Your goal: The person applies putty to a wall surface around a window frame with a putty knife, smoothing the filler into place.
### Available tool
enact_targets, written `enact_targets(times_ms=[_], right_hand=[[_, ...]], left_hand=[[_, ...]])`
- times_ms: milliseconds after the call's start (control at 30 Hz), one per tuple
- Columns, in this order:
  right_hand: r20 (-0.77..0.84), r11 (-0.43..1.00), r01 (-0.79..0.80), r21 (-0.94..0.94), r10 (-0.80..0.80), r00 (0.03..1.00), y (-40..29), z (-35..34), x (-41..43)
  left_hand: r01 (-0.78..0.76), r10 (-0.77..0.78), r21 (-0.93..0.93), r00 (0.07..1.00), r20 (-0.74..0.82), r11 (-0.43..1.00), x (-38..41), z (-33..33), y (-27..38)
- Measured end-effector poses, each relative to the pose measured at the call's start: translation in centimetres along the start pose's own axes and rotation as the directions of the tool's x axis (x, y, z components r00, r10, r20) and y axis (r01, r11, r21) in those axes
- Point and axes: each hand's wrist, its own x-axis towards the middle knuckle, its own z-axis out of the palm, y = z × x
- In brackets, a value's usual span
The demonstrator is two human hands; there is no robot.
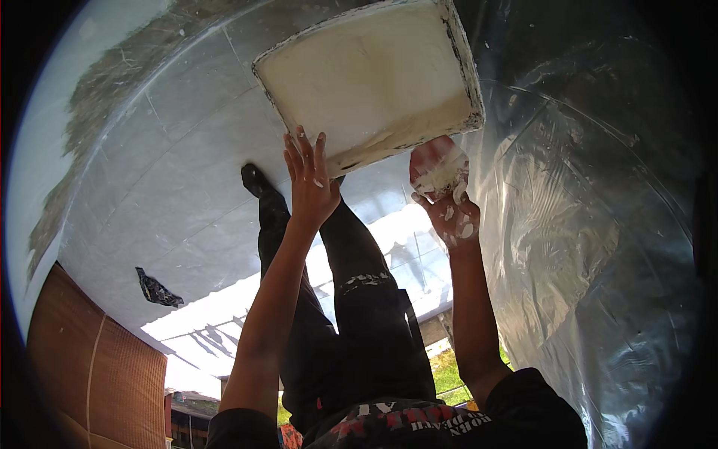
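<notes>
A rectangular tray (364, 78) with a chipped, crusted rim lies before me, its inside coated in a pale plaster-like material. My left hand (308, 185) is at the near left corner of the tray, fingers extended and apart against its side; the thumb is hidden. Just off the tray's near right edge, my right hand (451, 219) grips a flat red spreader (435, 163) smeared with the white material. White smears also mark the fingers and palm of that hand. Whether the spreader touches the tray I cannot tell.
Clear plastic sheeting (549, 224) hangs along the right. A crumpled black wrapper (157, 289) lies on the grey tiled floor (185, 185) at left. My legs (364, 297) stand below the tray. Brown mesh (123, 359) covers the lower left, and a partly white-coated wall (50, 140) curves above it.
</notes>
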Motion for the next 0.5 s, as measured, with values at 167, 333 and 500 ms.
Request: enact_targets(times_ms=[167, 333, 500], right_hand=[[0.029, 0.981, 0.009, 0.194, -0.015, 0.999, -1.6, 4.2, 2.9], [0.246, 0.977, 0.02, 0.212, -0.073, 0.967, -2.5, 7.3, 4.6], [0.277, 0.925, 0.063, 0.376, -0.177, 0.944, -1.9, 6.5, 4.5]], left_hand=[[-0.028, 0.026, 0.036, 0.999, 0.034, 0.999, 0.0, -0.1, 0.0], [-0.027, 0.025, 0.046, 0.999, 0.043, 0.999, 0.1, -0.2, 0.1], [-0.028, 0.027, 0.044, 0.999, 0.039, 0.999, 0.1, -0.2, 0.2]])
